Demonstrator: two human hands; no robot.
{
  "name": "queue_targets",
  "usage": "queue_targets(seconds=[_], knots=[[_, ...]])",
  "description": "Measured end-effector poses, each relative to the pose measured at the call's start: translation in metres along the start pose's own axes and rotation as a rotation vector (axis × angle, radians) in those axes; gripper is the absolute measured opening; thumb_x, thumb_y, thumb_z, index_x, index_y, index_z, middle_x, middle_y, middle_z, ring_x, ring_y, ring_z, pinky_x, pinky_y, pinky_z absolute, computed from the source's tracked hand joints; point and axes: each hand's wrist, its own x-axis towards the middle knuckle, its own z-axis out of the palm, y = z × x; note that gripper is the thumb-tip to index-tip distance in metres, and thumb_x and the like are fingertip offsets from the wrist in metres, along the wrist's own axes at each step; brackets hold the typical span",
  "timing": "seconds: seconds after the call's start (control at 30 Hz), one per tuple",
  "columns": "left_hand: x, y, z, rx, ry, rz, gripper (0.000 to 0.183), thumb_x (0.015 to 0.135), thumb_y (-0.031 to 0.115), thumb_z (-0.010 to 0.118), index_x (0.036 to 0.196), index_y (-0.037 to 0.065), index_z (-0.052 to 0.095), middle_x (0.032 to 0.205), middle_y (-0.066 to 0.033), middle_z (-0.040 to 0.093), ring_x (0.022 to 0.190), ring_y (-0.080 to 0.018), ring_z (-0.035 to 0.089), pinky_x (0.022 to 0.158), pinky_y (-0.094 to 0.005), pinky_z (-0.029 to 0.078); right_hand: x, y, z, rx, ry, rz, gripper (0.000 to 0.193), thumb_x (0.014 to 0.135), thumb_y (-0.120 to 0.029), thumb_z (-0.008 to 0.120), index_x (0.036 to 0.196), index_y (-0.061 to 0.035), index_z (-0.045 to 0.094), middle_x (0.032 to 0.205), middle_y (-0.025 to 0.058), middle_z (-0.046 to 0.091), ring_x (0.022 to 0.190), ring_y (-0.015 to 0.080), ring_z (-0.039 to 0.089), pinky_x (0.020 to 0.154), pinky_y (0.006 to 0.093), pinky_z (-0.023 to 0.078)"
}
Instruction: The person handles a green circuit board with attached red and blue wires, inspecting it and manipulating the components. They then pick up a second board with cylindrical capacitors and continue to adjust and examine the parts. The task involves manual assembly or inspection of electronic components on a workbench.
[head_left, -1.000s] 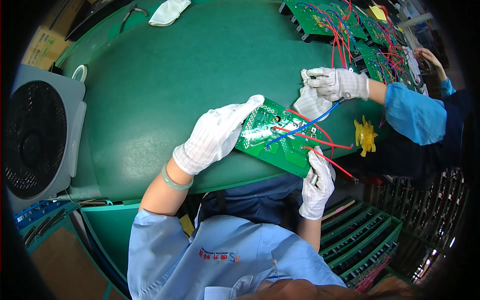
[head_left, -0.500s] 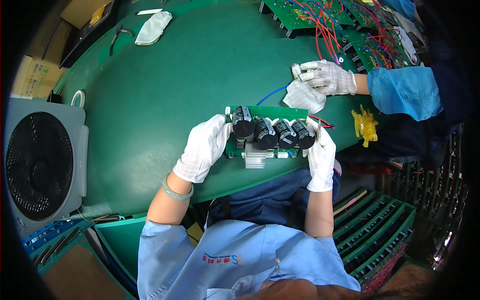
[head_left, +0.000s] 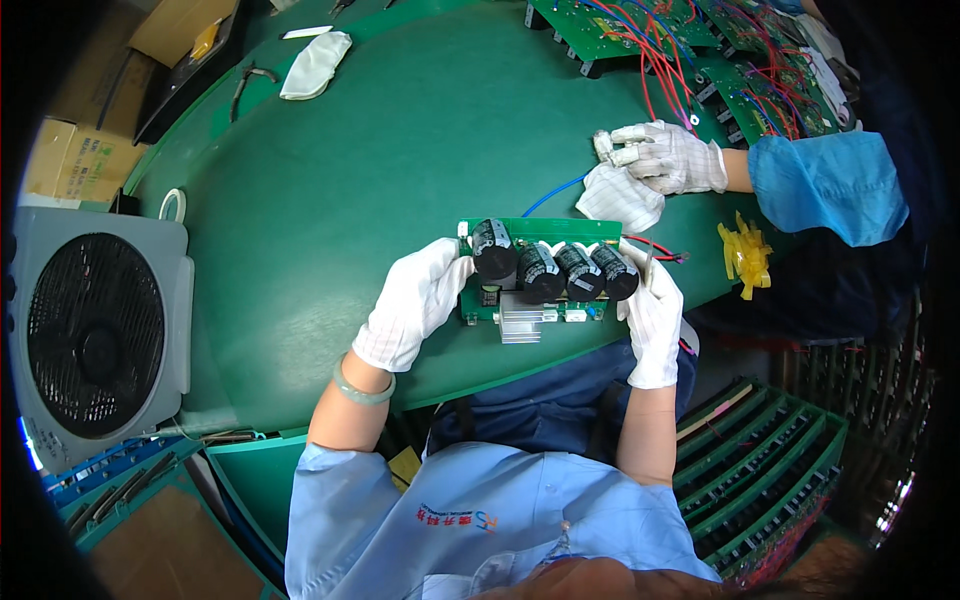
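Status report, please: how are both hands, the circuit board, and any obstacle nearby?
Left hand, right hand: holding circuit board, one at each end. Black capacitors showing on near face. Co-worker's gloved hand nearby, beyond board to the right, apart from it.

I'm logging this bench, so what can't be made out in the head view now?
Head view:
Circuit board: far face, turned away.
Blue wire: lower end, behind the board.
Left hand and right hand: some fingertips, behind the board.
Wired boards: upper part, cut by the top edge.
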Motion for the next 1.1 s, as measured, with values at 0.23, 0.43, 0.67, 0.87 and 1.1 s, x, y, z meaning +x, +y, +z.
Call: queue_targets(seconds=[0.23, 0.43, 0.67, 0.87, 1.1], knots=[[0.002, 0.000, -0.014, -0.055, -0.197, -0.068, 0.019, 0.097, 0.015, 0.066, 0.109, 0.001, 0.063, 0.078, -0.0040, 0.058, 0.067, -0.0126, 0.053, 0.063, -0.0298, 0.048, -0.001, -0.010, 0.004, 0.001, 0.003, 0.005, 0.035, 0.096, -0.006, 0.059, 0.130, 0.0039, 0.063, 0.088, 0.0033, 0.068, 0.055, 0.0034, 0.048, 0.051, 0.0192, 0.036], [0.001, 0.001, -0.020, -0.009, -0.177, 0.048, 0.032, 0.092, 0.024, 0.073, 0.082, 0.003, 0.051, 0.075, -0.0131, 0.051, 0.066, -0.0314, 0.049, 0.062, -0.0394, 0.043, 0.000, -0.003, -0.004, -0.111, -0.059, -0.052, 0.038, 0.101, -0.014, 0.058, 0.134, 0.0055, 0.060, 0.090, 0.0030, 0.067, 0.058, 0.0023, 0.047, 0.053, 0.0181, 0.036], [0.001, -0.003, -0.022, -0.116, -0.171, -0.053, 0.033, 0.095, 0.026, 0.071, 0.108, -0.001, 0.060, 0.080, -0.0111, 0.061, 0.070, -0.0224, 0.057, 0.066, -0.0355, 0.048, 0.002, 0.007, -0.005, -0.093, -0.028, -0.046, 0.037, 0.097, -0.011, 0.065, 0.130, 0.0049, 0.062, 0.082, -0.0021, 0.063, 0.059, 0.0003, 0.044, 0.053, 0.0179, 0.033], [0.009, -0.017, -0.010, -0.607, -0.160, -0.208, 0.056, 0.091, 0.012, 0.075, 0.139, 0.001, 0.047, 0.113, -0.0081, 0.064, 0.098, -0.0129, 0.062, 0.086, -0.0279, 0.053, -0.024, 0.002, 0.001, -0.394, -0.016, 0.022, 0.026, 0.089, -0.006, 0.076, 0.112, 0.0025, 0.070, 0.092, -0.0007, 0.069, 0.085, 0.0086, 0.061, 0.081, 0.0262, 0.052], [0.009, -0.002, -0.013, -0.741, -0.199, -0.262, 0.060, 0.088, 0.011, 0.080, 0.137, 0.001, 0.047, 0.116, -0.0055, 0.062, 0.101, -0.0113, 0.061, 0.090, -0.0276, 0.053, -0.024, -0.044, -0.029, -0.333, -0.249, -0.249, 0.040, 0.095, -0.005, 0.066, 0.133, 0.0020, 0.059, 0.112, 0.0070, 0.066, 0.094, 0.0132, 0.060, 0.085, 0.0295, 0.050]])
